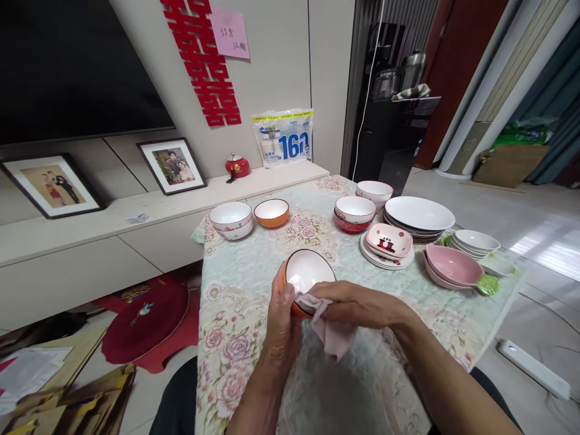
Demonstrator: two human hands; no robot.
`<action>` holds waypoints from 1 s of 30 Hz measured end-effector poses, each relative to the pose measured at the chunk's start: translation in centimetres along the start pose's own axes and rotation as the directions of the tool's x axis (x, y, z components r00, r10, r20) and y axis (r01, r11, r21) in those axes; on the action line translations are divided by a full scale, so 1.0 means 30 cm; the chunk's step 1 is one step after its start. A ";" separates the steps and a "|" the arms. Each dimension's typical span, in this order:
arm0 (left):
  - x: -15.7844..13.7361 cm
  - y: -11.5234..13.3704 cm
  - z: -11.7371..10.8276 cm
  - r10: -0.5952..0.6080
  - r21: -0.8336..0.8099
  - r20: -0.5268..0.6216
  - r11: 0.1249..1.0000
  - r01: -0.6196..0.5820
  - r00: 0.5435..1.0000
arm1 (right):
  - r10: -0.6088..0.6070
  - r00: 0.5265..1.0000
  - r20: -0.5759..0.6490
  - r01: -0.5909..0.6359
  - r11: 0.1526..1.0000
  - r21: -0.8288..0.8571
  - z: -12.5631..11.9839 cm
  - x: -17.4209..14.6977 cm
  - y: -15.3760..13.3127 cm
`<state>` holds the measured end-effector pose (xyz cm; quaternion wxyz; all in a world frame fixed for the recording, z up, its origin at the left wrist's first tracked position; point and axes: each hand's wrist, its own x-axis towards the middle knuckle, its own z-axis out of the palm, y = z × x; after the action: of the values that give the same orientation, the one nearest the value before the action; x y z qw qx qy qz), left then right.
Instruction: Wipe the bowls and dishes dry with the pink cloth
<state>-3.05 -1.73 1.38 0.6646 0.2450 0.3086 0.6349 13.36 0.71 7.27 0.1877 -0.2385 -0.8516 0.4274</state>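
Observation:
An orange bowl (310, 269) with a white inside and dark rim is tilted toward me above the table. My left hand (283, 308) grips its left side, thumb over the rim. In my right hand (362, 304) is a pale pink cloth (334, 338), pressed against the bowl's near rim and hanging below it. Beyond the bowl stand another orange bowl (272, 212) and a stack of white bowls (231, 220) with red rims.
On the right of the flowered tablecloth (235, 362) are red-patterned bowls (356, 211), large white plates (419, 214), a cat-print dish (388, 240), pink dishes (455, 266) and small white bowls (475, 240). A cabinet (181, 217) runs along the wall. A power strip (534, 368) lies on the floor.

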 end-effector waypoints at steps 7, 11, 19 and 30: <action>-0.011 -0.033 -0.022 -0.160 -0.009 0.079 0.987 0.162 0.984 | -0.075 0.958 -0.278 -0.012 0.954 -0.299 0.090 0.050 0.055; -0.017 -0.043 -0.026 -0.164 -0.011 0.126 0.986 0.167 0.978 | -0.048 0.941 -0.336 -0.183 0.763 -0.620 0.104 0.062 0.060; 0.004 -0.031 -0.024 0.094 0.120 0.142 0.987 -0.111 0.985 | 0.185 0.957 -0.224 -0.272 0.839 -0.471 0.081 0.031 0.016; 0.061 -0.052 -0.038 0.186 0.162 0.011 0.969 -0.186 0.982 | 0.233 0.905 -0.356 -0.404 0.734 -0.546 0.063 0.221 0.048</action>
<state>-2.78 -0.10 -0.73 0.5792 0.3247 0.3366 0.6677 7.33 4.00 5.80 0.1356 -0.4841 -0.8559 0.1210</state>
